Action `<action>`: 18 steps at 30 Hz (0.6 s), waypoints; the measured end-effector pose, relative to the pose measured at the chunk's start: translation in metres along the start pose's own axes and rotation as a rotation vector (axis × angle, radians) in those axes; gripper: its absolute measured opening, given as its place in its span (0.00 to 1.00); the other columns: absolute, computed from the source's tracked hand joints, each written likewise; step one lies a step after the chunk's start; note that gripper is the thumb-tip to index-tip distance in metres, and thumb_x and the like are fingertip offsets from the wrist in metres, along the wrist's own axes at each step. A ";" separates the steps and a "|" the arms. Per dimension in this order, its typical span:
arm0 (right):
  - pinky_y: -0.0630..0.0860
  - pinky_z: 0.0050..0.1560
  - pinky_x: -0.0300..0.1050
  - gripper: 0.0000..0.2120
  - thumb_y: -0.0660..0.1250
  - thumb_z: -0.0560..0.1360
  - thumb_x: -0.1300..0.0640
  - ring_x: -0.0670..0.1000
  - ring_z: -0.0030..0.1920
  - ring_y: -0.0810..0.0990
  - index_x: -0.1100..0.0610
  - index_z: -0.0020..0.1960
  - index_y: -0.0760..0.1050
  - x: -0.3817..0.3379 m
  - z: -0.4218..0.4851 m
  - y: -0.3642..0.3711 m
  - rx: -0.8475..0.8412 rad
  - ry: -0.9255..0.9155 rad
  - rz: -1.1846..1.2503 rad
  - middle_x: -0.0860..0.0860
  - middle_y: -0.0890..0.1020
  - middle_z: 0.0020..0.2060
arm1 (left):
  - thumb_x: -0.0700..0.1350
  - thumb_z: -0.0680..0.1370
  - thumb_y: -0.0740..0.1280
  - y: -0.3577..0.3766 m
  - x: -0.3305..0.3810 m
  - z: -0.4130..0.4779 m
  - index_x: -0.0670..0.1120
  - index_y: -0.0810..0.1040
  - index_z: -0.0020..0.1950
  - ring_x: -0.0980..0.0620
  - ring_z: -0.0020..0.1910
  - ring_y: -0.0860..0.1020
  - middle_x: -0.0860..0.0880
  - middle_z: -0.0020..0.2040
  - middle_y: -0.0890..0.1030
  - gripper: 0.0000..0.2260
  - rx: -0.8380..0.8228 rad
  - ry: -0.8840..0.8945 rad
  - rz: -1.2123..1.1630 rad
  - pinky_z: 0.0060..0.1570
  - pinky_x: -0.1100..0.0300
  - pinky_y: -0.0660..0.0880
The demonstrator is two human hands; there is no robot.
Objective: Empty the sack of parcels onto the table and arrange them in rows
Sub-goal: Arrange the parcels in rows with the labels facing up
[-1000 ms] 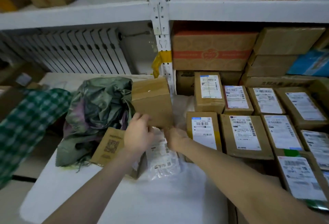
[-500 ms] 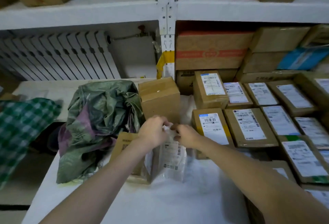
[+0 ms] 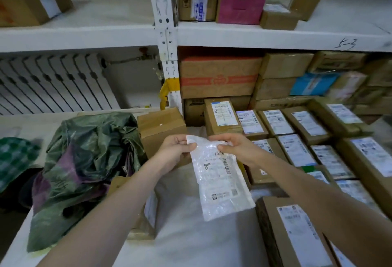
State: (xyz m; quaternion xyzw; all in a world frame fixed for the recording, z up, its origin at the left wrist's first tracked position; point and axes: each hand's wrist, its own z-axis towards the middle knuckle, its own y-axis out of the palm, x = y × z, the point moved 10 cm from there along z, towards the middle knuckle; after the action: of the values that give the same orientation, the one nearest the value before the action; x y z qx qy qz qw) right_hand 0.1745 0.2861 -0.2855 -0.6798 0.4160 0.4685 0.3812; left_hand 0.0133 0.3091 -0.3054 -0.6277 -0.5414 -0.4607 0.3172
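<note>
The plastic parcel (image 3: 220, 179), previously on the table (image 3: 186, 243), now hangs clear, its top edge pinched by the left hand (image 3: 175, 151) and right hand (image 3: 238, 148). Placement in the right-edge rows likely follows.

hands: two, left hand (image 3: 176, 150) and right hand (image 3: 237, 150)
clear plastic parcel (image 3: 220, 181): one
green sack (image 3: 89, 160): one
plain cardboard box (image 3: 161, 126): one
labelled cardboard boxes (image 3: 296, 150) in rows at right: at least ten, some cut off at the edge
pink box (image 3: 241, 5): one
blue parcel (image 3: 314, 83): one
radiator (image 3: 53, 84): one
green checked cloth (image 3: 14, 158): one
</note>
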 end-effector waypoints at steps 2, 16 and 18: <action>0.77 0.44 0.34 0.13 0.63 0.79 0.63 0.41 0.48 0.82 0.57 0.62 0.77 -0.005 0.008 -0.008 0.004 -0.017 -0.110 0.46 0.82 0.48 | 0.33 0.77 0.67 0.001 0.005 0.005 0.39 0.75 0.64 0.48 0.47 0.81 0.45 0.46 0.84 0.15 0.069 -0.014 -0.014 0.47 0.57 0.77; 0.70 0.38 0.32 0.05 0.70 0.75 0.58 0.40 0.38 0.76 0.59 0.46 0.76 -0.059 0.094 -0.056 0.075 -0.323 -0.380 0.47 0.78 0.38 | 0.49 0.77 0.69 0.011 0.092 0.059 0.33 0.79 0.36 0.36 0.32 0.76 0.34 0.33 0.78 0.20 0.355 0.244 0.777 0.32 0.55 0.68; 0.70 0.38 0.40 0.06 0.70 0.76 0.56 0.51 0.40 0.79 0.59 0.46 0.77 -0.069 0.116 -0.064 0.151 -0.325 -0.416 0.54 0.81 0.41 | 0.50 0.79 0.66 0.007 0.109 0.067 0.36 0.77 0.34 0.45 0.29 0.71 0.39 0.30 0.74 0.20 0.397 0.273 0.898 0.32 0.56 0.65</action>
State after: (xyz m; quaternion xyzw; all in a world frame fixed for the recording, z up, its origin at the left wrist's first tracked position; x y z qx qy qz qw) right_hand 0.1820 0.4291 -0.2431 -0.6361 0.2344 0.4507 0.5808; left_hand 0.0348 0.4097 -0.2295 -0.6601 -0.2488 -0.2449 0.6651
